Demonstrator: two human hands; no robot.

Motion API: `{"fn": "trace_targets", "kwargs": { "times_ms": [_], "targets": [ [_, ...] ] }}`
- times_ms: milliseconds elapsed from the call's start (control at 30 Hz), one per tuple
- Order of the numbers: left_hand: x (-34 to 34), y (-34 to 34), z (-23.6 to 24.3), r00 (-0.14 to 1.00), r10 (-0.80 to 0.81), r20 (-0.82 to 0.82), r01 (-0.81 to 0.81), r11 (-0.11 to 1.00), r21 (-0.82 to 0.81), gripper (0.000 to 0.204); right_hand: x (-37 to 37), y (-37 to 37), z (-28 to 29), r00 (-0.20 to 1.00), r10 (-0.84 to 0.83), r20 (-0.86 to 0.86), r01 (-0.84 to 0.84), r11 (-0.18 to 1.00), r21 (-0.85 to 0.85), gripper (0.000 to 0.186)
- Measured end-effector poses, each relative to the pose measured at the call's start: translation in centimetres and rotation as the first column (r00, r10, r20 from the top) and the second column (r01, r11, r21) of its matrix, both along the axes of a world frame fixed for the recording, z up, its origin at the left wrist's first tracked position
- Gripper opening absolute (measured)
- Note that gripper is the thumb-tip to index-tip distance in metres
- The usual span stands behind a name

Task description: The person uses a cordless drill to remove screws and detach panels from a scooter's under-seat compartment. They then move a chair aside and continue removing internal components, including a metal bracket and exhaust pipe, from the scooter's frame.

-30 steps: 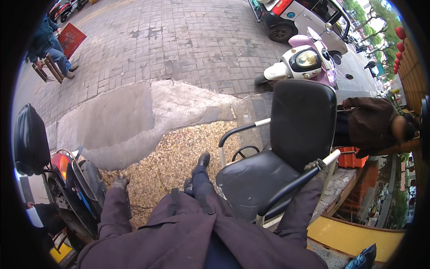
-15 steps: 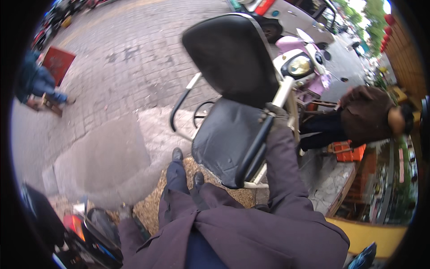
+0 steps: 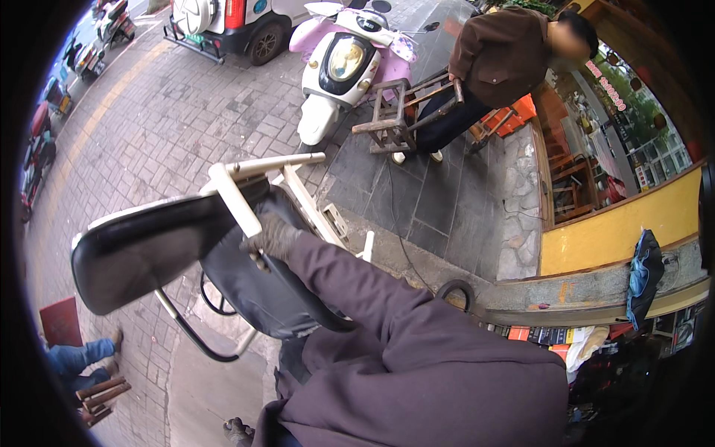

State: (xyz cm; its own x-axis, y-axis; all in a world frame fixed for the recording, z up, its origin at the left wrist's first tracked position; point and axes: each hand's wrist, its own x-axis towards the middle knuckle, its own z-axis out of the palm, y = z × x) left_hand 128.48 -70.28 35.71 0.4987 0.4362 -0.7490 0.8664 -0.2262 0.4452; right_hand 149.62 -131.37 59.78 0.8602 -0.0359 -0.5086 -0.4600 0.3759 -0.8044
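Note:
A black padded armchair (image 3: 249,279) with a cream metal frame hangs tilted in front of me, its black backrest (image 3: 141,249) pointing left. My right hand (image 3: 273,237), in a grey glove, is closed around the chair's frame near where the backrest meets the armrest. A curved black armrest (image 3: 197,339) shows on the chair's far-left side. Low in the picture, my left hand (image 3: 238,430), also gloved, is beside my coat, apart from the chair; its fingers are curled, with nothing visible in them.
A white and pink scooter (image 3: 339,74) stands ahead. Right of it, a person in a brown jacket (image 3: 499,56) holds a wooden stool (image 3: 395,115). Seated legs (image 3: 86,357) show at left. A white van (image 3: 261,22) and a yellow shop wall (image 3: 618,235) border the pavement.
My view has swung right, putting the chair farther left in the picture and at a different tilt. My right hand keeps its hold. The person in brown now stands with the stool more plainly visible.

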Motion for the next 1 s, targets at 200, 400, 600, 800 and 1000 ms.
{"fn": "trace_targets", "kwargs": {
  "times_ms": [200, 400, 600, 800, 1000],
  "targets": [
    [11.7, -2.9, -2.6, 0.992, -0.116, 0.043, 0.121, 0.982, -0.145, 0.042, -7.3, -2.3, 3.7, 0.997, 0.023, -0.073, -0.035, 0.984, -0.173, 0.019],
    [20.4, -19.5, -4.0, 0.908, -0.419, 0.024, 0.399, 0.845, -0.357, 0.04, -19.4, -7.7, 7.1, 0.981, -0.166, -0.102, 0.128, 0.943, -0.306, 0.023],
    [16.5, -45.5, 4.3, 0.746, -0.654, 0.124, 0.621, 0.616, -0.484, 0.044, -35.7, -14.4, 8.6, 0.892, -0.451, -0.027, 0.419, 0.849, -0.322, 0.025],
    [12.2, -63.2, 14.5, 0.709, -0.674, 0.209, 0.685, 0.586, -0.433, 0.049, -47.6, -22.0, 7.6, 0.715, -0.695, 0.077, 0.696, 0.697, -0.172, 0.022],
    [12.6, -74.6, 20.6, 0.758, -0.531, 0.379, 0.651, 0.597, -0.468, 0.06, -53.3, -29.2, 6.7, 0.536, -0.833, 0.139, 0.843, 0.521, -0.135, 0.029]
  ]
}}
